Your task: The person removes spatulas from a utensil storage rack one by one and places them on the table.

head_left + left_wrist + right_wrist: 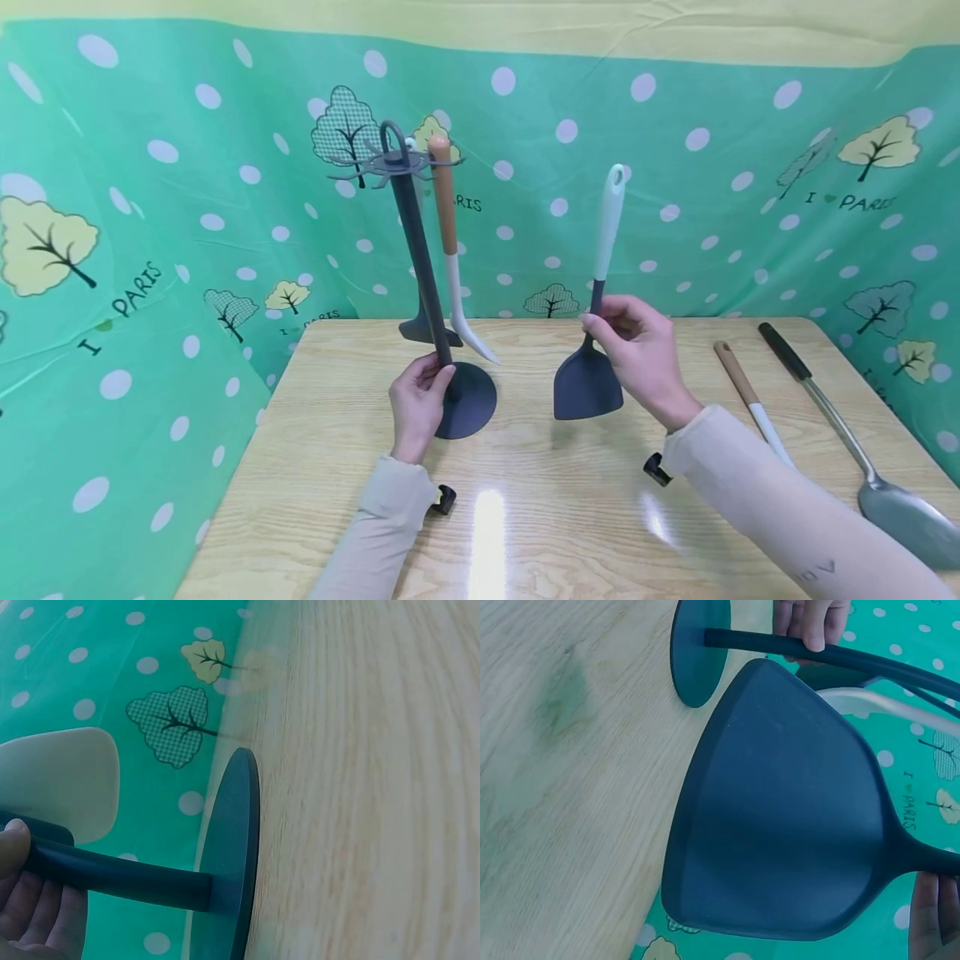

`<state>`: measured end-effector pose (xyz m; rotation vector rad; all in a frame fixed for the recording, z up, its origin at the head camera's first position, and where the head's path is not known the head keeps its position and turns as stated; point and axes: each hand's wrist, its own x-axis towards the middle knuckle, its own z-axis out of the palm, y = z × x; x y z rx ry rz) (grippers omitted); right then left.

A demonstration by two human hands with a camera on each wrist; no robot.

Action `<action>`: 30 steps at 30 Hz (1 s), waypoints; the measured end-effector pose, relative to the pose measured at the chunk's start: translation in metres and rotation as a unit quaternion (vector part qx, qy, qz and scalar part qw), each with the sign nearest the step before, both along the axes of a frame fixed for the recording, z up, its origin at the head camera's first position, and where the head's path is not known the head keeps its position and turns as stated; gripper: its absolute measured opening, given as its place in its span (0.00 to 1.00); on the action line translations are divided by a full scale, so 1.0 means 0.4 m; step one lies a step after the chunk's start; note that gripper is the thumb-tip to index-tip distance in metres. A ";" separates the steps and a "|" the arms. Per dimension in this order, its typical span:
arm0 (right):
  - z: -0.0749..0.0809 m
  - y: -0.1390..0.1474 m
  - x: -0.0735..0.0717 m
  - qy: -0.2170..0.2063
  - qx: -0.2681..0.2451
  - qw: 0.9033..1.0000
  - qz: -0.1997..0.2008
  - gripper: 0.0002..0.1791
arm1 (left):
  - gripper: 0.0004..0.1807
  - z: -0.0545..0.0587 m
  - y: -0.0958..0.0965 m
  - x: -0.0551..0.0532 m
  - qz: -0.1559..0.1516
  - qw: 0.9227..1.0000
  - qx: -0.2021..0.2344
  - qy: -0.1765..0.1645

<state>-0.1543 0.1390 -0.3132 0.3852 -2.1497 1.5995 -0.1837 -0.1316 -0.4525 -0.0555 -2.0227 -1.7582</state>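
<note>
A dark utensil stand (422, 258) with a ring of hooks on top and a round base (474, 404) is on the table, left of centre. My left hand (418, 400) grips its post low down, just above the base. From the hooks hang a white utensil with a brown handle (444, 196) and a dark-headed utensil (415, 331), partly hidden behind the post. To the right, my right hand (637, 346) pinches the neck of a spatula (588, 385) with a dark blade and a pale mint handle. The spatula is upright, blade down, apart from the stand.
At the table's right side lie a utensil with a brown and white handle (738, 375), partly behind the right sleeve, and a metal turner with a black handle (783, 352). A green patterned cloth (495, 275) rises behind and beside the wooden table (570, 517).
</note>
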 end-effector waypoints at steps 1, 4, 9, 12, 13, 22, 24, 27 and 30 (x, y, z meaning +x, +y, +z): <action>0.000 0.003 0.001 -0.001 0.000 1.000 0.000 0.08 | 0.12 0.000 0.000 0.000 0.000 1.000 0.000 0.001; -0.003 0.014 0.005 -0.003 0.003 1.000 0.001 0.08 | 0.12 0.000 0.000 -0.001 0.003 1.000 0.002 -0.001; -0.013 0.033 0.015 -0.008 0.022 1.000 -0.016 0.08 | 0.12 0.030 0.007 0.014 0.006 1.000 -0.004 -0.004; -0.019 0.044 0.020 -0.015 0.027 0.999 -0.027 0.08 | 0.12 0.055 0.014 0.028 0.004 1.000 -0.011 -0.003; -0.021 0.047 0.021 -0.016 0.027 0.999 -0.029 0.08 | 0.12 0.062 0.016 0.031 0.005 1.000 -0.014 -0.004; -0.028 0.072 0.029 -0.032 0.034 0.998 -0.048 0.09 | 0.12 0.011 0.003 0.004 0.009 1.000 -0.004 -0.007; -0.040 0.084 0.025 -0.032 0.034 0.998 -0.050 0.09 | 0.12 0.007 0.002 0.002 0.007 1.000 -0.003 -0.003; -0.070 0.110 0.013 -0.035 0.040 0.997 -0.057 0.09 | 0.12 0.003 0.001 0.000 0.001 1.000 0.002 0.002; -0.099 0.135 0.003 -0.039 0.048 0.996 -0.070 0.09 | 0.12 0.003 0.000 0.000 -0.001 1.000 0.002 0.000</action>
